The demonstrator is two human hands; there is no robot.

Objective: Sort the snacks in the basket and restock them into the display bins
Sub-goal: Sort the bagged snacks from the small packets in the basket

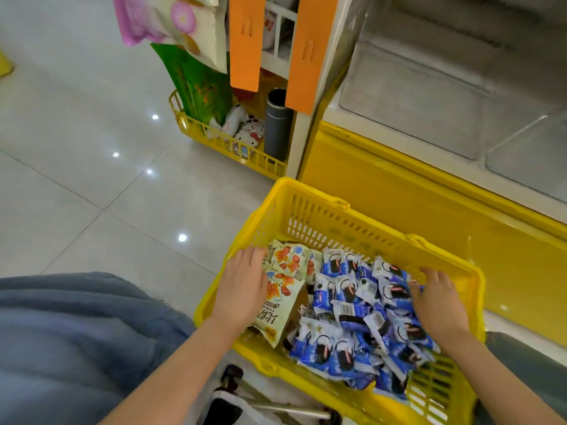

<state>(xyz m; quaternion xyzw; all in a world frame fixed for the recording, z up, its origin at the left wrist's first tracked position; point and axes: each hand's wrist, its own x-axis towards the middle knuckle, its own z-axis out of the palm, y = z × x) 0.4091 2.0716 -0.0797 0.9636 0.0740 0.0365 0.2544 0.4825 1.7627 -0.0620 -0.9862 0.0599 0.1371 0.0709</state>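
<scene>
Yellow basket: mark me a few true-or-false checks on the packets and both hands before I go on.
1. The blue packets fill the right part of the yellow basket. True.
2. The left hand holds a blue packet. False: it rests on the cream packets at the left.
3. The right hand is outside the basket. False: it lies on the blue packets inside.
4. A grey cylinder stands upright by the shelf beyond. True.
</scene>
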